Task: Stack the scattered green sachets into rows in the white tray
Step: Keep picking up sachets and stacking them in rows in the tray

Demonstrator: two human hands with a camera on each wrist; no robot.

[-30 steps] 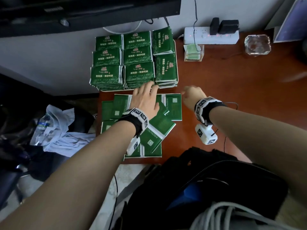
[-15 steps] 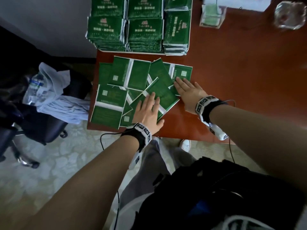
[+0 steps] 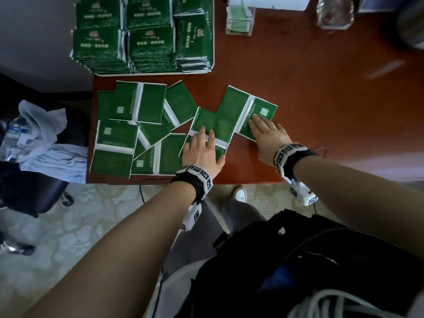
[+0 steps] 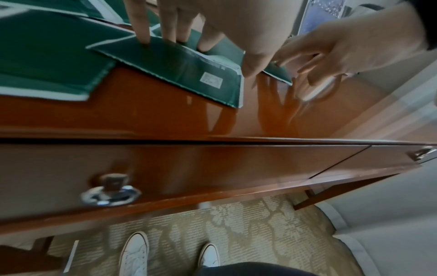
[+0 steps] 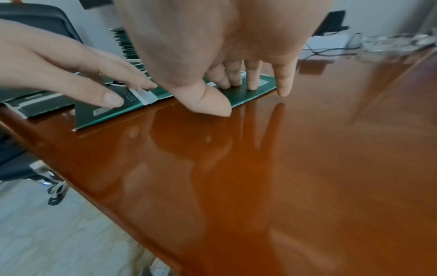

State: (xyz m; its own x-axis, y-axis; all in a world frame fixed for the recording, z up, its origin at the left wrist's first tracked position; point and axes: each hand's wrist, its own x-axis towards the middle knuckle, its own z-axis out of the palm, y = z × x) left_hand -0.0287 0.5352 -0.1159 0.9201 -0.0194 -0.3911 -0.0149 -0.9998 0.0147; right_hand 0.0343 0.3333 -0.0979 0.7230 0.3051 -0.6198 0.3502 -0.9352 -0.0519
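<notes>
Both hands lie flat with straight fingers: the left hand (image 3: 203, 152) presses a green sachet (image 3: 212, 125) at centre frame, the right hand (image 3: 267, 134) presses its neighbour (image 3: 259, 113) just to the right. Loose sachets (image 3: 128, 131) overlap at left on the desk (image 3: 321, 99). The white tray (image 3: 213, 42), upper left, holds stacked rows. A glass ashtray (image 3: 335, 12) sits upper right.

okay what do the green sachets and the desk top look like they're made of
Green sachets: thin printed film or foil laminate, probably; they lie flat, with white seal bands and finely serrated edges, and a dull sheen.
Desk top: reddish-brown wood or wood veneer under glossy lacquer; the right hand's fingers mirror in it.
</notes>
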